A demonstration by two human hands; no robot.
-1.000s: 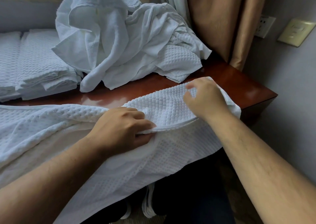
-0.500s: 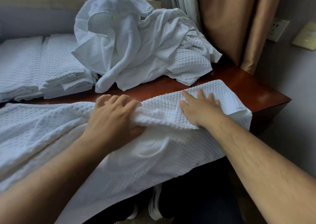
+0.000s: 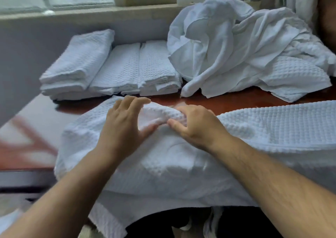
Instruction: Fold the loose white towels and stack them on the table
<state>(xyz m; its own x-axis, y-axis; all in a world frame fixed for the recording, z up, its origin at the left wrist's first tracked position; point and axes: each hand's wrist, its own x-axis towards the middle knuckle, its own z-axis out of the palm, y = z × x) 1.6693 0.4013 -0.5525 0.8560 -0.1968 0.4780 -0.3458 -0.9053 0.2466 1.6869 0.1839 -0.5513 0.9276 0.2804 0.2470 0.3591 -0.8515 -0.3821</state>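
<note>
You are in the middle of folding one towel (image 3: pixel 174 166). It lies spread along the near side of the table (image 3: pixel 229 102), with its front part hanging over the edge towards you. A raised ridge (image 3: pixel 160 113) of cloth is bunched up between your hands. Your left hand (image 3: pixel 125 123) lies on the towel with fingers fairly straight and spread, thumb tucked against the ridge, so it presses more than it grips. Your right hand (image 3: pixel 198 128) has its fingers curled into the ridge from the other side and holds the cloth.

The fold looks barely begun. Next, I judge you need to flatten that ridge, get the edges lined up, and bring one part over the other. The folded towels (image 3: pixel 127 70) sit in piles at the back of the table, with the loose heap (image 3: pixel 236 55) just beside them waiting its turn.
</note>
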